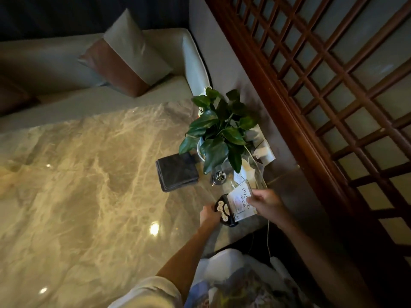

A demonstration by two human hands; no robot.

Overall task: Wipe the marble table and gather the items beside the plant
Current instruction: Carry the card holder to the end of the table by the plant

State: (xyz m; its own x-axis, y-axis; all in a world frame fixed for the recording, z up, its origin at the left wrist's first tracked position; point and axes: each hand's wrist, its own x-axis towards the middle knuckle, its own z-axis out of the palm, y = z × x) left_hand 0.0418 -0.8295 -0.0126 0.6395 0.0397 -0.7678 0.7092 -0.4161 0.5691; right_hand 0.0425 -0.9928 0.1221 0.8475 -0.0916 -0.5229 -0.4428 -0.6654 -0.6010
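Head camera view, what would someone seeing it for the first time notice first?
The glossy marble table fills the left and middle, spotted with light reflections. At its right edge a leafy potted plant stands by a folded dark cloth. Nearer the camera, the left hand grips a black stand while the right hand holds its white sign card.

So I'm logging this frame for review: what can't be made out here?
Head view only:
- Plant pot: mostly hidden by leaves.
- Sign card: print too blurred to read; right hand covers one edge.
- Dark stand: partly hidden by left hand.
- White cable: drops behind the table edge.
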